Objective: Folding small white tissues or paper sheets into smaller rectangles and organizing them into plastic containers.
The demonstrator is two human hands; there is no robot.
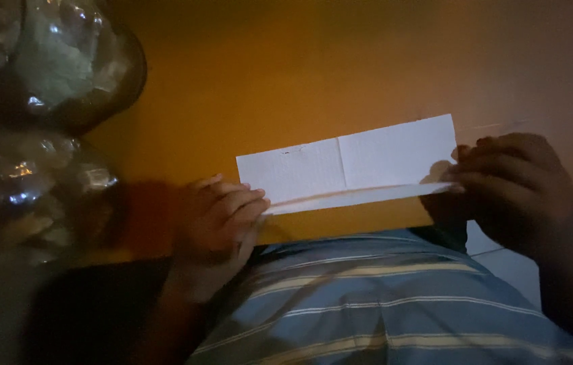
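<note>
The left hand (222,216) has its fingers curled nearly closed, the fingertips pinching the left end of a folded white sheet of paper (351,165) along its lower folded edge. The right hand (513,186) is likewise closed into a pinch, its fingertips gathered on the right end of the same lower edge, with the knuckles turned toward the camera. The paper is stretched between the two hands, held over the near edge of an orange table (286,74), just beyond the person's blue striped shirt (381,304). It is a long, narrow rectangle, white, with a vertical crease about mid-length and a thin flap folded along the bottom. Faint dark marks sit near the top left of the crease. At the far left sit crinkled clear plastic bags (43,61), dim and blurred.
</note>
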